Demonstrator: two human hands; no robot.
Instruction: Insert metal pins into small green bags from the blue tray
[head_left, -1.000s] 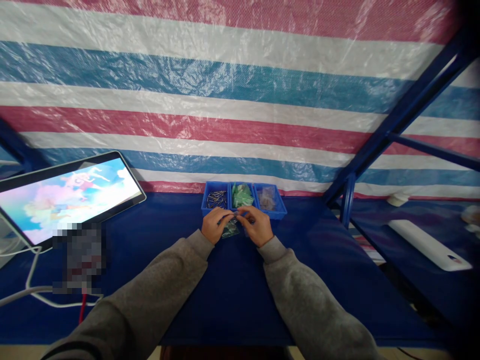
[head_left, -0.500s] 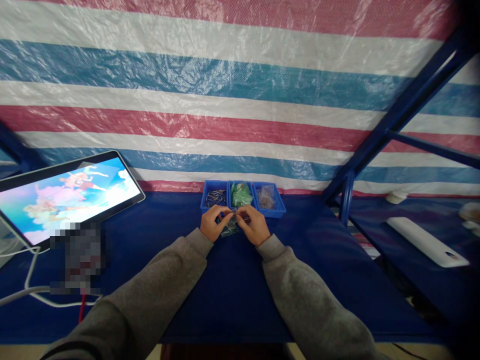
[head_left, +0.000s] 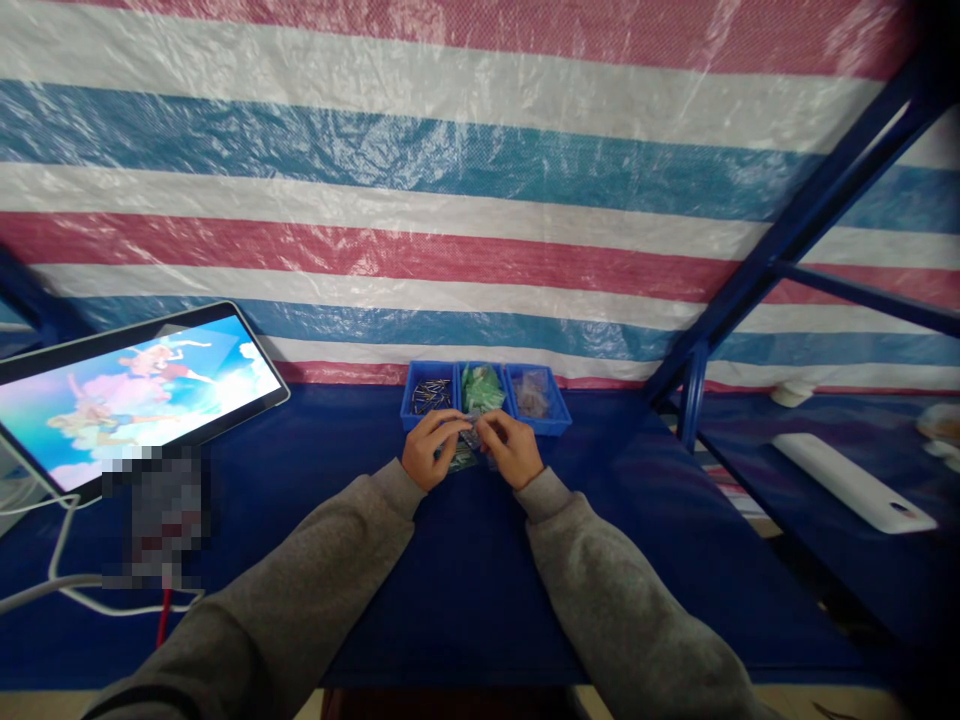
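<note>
My left hand [head_left: 429,450] and my right hand [head_left: 514,453] meet just in front of three joined blue bins. Between their fingertips is a small clear plastic bag [head_left: 472,437], pinched from both sides; its contents are too small to make out. Beneath it, partly covered by my fingers, lies a greenish plastic bag [head_left: 463,460] on the table. The left bin [head_left: 409,408] holds dark and shiny screws [head_left: 432,395]. Green plastic bags [head_left: 482,386] fill the middle bin, and clear bags [head_left: 531,396] lie in the right bin [head_left: 559,426].
A tablet [head_left: 150,385] showing a bright picture leans at the left, with white cables [head_left: 64,545] and a blurred-out object before it. To the right, a blue metal frame [head_left: 739,290] rises beside another table bearing a long white object [head_left: 851,482]. Striped sheeting hangs behind.
The clear bag now shows more plainly between my fingers. My right fingers have curled in more tightly, and both hands have shifted only slightly.
</note>
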